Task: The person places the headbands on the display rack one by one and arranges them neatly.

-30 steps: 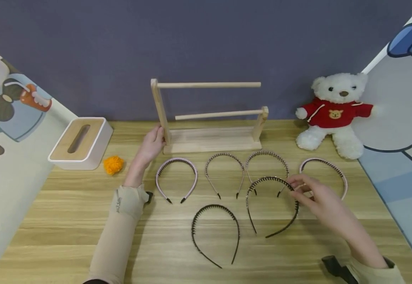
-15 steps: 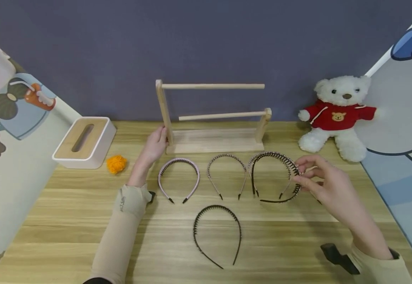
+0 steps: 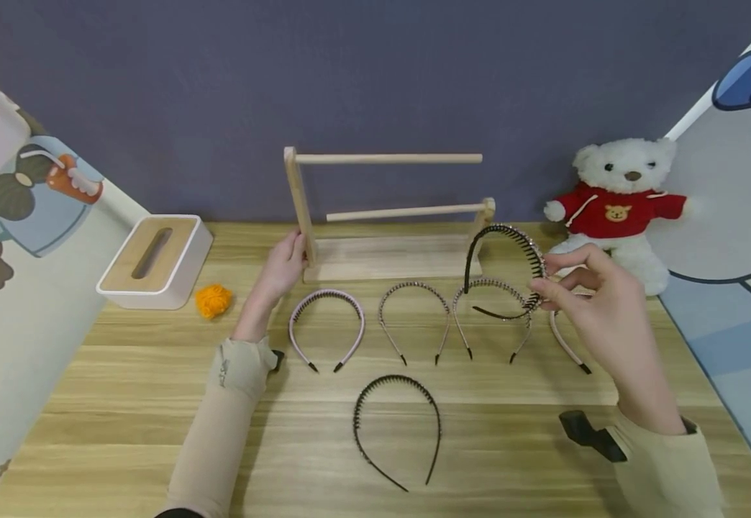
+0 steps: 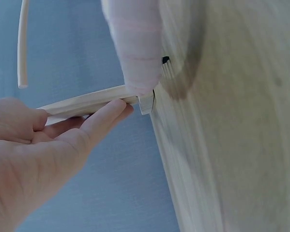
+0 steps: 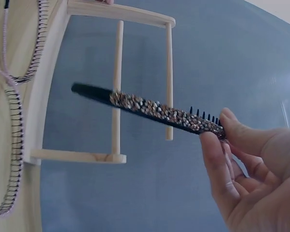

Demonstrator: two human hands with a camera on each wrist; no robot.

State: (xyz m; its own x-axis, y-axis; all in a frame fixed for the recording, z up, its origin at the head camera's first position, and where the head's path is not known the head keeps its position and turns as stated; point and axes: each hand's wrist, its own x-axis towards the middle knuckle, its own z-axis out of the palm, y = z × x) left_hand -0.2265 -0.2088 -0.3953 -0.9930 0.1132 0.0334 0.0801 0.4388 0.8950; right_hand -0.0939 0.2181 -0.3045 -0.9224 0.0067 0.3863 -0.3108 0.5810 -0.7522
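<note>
My right hand (image 3: pixel 598 295) pinches a black toothed headband (image 3: pixel 511 229) by its side, in the air near the rack's right end. Sparkly stones cover the outer face of that headband (image 5: pixel 159 112) in the right wrist view. The wooden headband rack (image 3: pixel 388 255) has a tall left post with an upper rod and a short right post with a lower rod. With thumb and fingers, my left hand (image 3: pixel 280 266) holds the left post low down; the left wrist view shows the fingers (image 4: pixel 103 116) along this post. Both rods are bare.
On the table lie a lilac headband (image 3: pixel 295 314), two thin beaded headbands (image 3: pixel 412 283), a pale one (image 3: pixel 566 345) partly behind my right hand, and a black one (image 3: pixel 356 421) in front. A tissue box (image 3: pixel 184 277) and orange yarn ball (image 3: pixel 212 301) stand left, a teddy bear (image 3: pixel 615 208) right.
My right hand has lifted the black headband from over the table up and away from me, towards the rack's right end. My left hand stays on the post.
</note>
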